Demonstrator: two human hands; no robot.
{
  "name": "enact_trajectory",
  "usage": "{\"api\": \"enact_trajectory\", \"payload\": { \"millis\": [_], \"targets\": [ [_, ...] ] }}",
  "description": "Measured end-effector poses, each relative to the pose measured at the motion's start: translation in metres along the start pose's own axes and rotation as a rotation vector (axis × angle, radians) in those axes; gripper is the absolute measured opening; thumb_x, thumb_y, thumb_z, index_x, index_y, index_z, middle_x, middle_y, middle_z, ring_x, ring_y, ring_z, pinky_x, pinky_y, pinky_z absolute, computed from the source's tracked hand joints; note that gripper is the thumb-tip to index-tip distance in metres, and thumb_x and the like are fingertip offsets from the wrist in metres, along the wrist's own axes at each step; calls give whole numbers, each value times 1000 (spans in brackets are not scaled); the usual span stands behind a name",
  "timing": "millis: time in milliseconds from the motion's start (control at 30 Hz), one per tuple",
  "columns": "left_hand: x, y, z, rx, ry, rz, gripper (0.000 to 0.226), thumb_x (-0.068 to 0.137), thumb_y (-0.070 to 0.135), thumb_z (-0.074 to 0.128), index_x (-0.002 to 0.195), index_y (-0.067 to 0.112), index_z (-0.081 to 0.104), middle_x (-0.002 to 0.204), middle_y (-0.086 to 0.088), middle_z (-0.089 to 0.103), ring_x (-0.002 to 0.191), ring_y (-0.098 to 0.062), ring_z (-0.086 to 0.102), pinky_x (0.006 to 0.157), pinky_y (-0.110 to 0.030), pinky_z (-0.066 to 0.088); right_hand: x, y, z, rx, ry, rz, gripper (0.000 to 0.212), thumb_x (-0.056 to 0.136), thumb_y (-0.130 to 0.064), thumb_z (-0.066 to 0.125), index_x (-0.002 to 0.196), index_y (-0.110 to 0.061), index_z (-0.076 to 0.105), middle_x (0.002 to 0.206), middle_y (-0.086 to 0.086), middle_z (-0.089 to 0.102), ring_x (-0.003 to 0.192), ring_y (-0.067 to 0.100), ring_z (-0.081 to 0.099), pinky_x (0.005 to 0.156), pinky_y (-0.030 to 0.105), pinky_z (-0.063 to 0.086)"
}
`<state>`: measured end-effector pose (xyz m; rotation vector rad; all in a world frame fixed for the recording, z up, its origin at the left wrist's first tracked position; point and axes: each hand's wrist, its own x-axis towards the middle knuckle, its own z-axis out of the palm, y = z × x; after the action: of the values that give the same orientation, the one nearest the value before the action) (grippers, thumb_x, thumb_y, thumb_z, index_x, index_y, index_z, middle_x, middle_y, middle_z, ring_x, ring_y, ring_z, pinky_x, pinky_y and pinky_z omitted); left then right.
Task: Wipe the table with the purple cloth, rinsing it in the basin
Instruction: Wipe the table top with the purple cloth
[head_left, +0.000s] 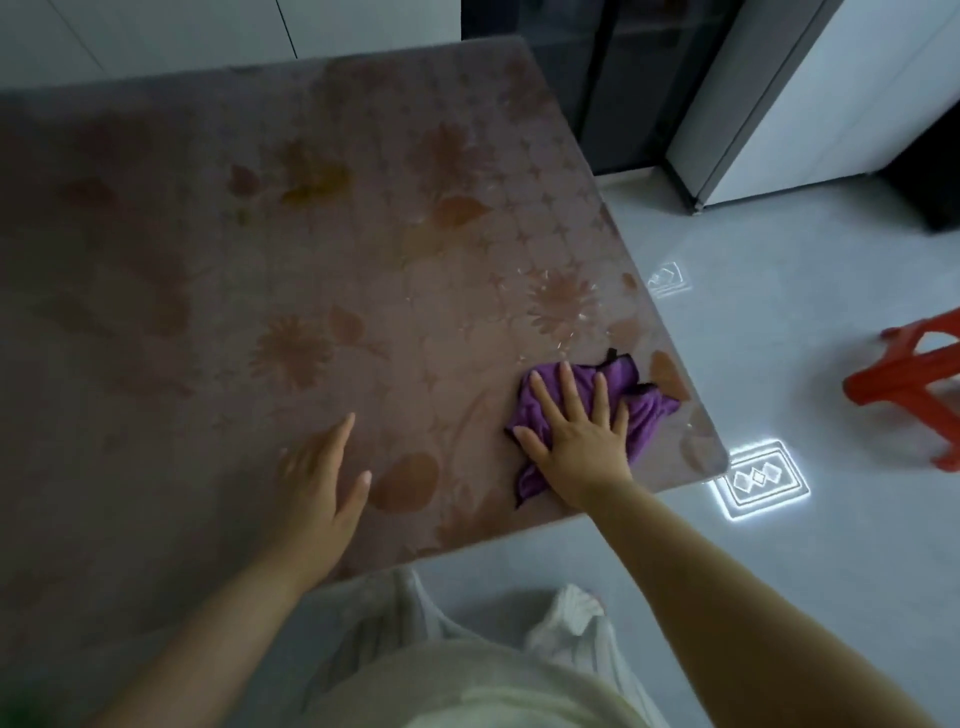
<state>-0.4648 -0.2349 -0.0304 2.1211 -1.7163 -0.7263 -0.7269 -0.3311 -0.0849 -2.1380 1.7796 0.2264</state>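
- My right hand (576, 436) presses flat, fingers spread, on the crumpled purple microfibre cloth (641, 402), which trails toward the near right corner of the floral-patterned table (311, 260).
- My left hand (319, 478) is open and holds nothing.

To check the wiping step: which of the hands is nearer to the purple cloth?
Right. The right hand lies flat on the cloth; the left hand is over the table, apart, to the cloth's left.

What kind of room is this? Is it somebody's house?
Probably a home dining or kitchen area. There is a table with a flowered cover, a red plastic stool on the pale tiled floor, and what looks like a tall white fridge.
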Motion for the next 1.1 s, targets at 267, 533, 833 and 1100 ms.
{"api": "enact_trajectory", "payload": {
  "millis": [267,533,833,1100],
  "targets": [
    [-24,118,103,57,1,-1,66,92,31,43,143,33,1,155,4,14,143,-15,6,113,-38,-10,-40,88,1,-114,-68,-677,52,89,-63,4,128,-53,-29,141,-23,-28,133,12,-32,104,35,-27],
    [-1,133,117,279,-4,-345,65,93,37,37,145,22,2,156,1,10,144,-22,-2,113,-53,-5,30,146,-40,-161,-40,-430,58,98,-48,16,146,-30,-10,157,0,-11,143,25,-13,112,35,-15],
    [33,155,133,264,-120,-498,84,84,64,32,142,28,-16,151,12,-24,143,-23,-14,112,-57,1,36,146,-48,-280,-10,-707,59,90,-58,9,145,-37,10,155,-3,8,142,32,14,107,53,-8],
    [33,158,133,236,-76,-581,92,79,65,40,132,31,-28,141,17,-31,142,-15,-14,112,-57,1,158,135,-77,-277,9,-733,64,91,-58,3,146,-25,-9,157,3,-6,144,27,-5,110,39,-15]
  ]
}}
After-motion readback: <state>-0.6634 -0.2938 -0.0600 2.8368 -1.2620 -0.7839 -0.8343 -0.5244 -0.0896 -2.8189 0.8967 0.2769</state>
